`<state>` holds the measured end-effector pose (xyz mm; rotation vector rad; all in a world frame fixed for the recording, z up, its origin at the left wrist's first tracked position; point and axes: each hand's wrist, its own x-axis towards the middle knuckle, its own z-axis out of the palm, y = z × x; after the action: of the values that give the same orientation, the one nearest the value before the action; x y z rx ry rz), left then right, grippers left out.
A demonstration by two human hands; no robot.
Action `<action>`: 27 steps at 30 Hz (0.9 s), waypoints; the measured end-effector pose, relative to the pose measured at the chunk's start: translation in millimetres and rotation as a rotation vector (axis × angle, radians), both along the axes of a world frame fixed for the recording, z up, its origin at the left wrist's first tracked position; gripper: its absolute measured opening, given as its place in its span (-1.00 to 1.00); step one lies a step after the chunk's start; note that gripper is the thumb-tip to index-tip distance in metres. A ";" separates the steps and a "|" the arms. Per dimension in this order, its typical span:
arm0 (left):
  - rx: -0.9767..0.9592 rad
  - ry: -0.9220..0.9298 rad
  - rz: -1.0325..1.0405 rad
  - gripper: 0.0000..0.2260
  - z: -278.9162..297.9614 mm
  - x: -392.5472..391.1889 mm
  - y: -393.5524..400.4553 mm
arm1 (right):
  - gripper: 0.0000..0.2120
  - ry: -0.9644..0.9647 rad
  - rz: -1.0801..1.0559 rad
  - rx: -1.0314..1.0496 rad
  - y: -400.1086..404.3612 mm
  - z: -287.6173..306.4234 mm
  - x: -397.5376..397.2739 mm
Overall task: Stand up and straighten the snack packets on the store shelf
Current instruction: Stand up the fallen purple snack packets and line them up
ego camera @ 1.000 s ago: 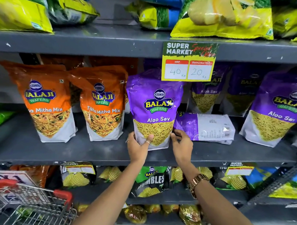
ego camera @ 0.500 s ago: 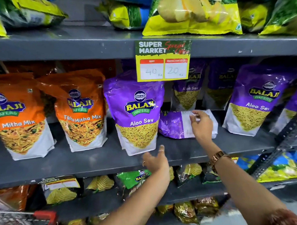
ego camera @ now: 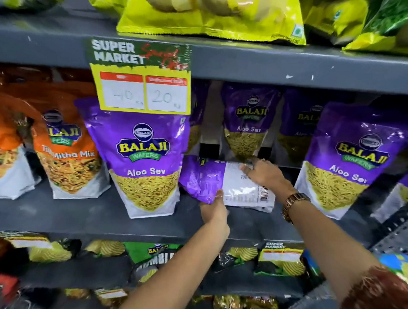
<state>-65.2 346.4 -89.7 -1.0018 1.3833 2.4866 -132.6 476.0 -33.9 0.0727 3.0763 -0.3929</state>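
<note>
A purple Aloo Sev packet [ego camera: 211, 180] lies on its side on the grey middle shelf [ego camera: 78, 216], back label facing me. My left hand [ego camera: 213, 207] grips its lower front edge from below. My right hand [ego camera: 266, 174], with a watch at the wrist, is laid over its upper right part, fingers curled on the top edge. Just left of it an upright Aloo Sev packet [ego camera: 144, 161] stands at the shelf front. Another upright one [ego camera: 345, 160] stands to the right, and more purple packets [ego camera: 246, 123] stand behind.
Orange Mitha Mix packets [ego camera: 65, 148] stand at the left of the same shelf. A yellow price tag [ego camera: 140, 81] hangs from the shelf above, which carries yellow chip bags [ego camera: 211, 17]. Lower shelves hold green and dark chip packets [ego camera: 147, 254].
The view has moved closer and to the right. My left hand rose from below the shelf edge and took the fallen packet's lower edge; my right hand stays on its top.
</note>
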 end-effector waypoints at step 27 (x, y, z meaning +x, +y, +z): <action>-0.670 0.562 -0.064 -0.54 45.5 -13.7 5.5 | -0.78 0.285 -0.220 -1.066 42.5 -38.9 19.0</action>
<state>-78.9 351.9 -44.1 -0.2859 2.4671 2.3839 -113.6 518.5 -72.8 0.3278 2.6374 -2.0878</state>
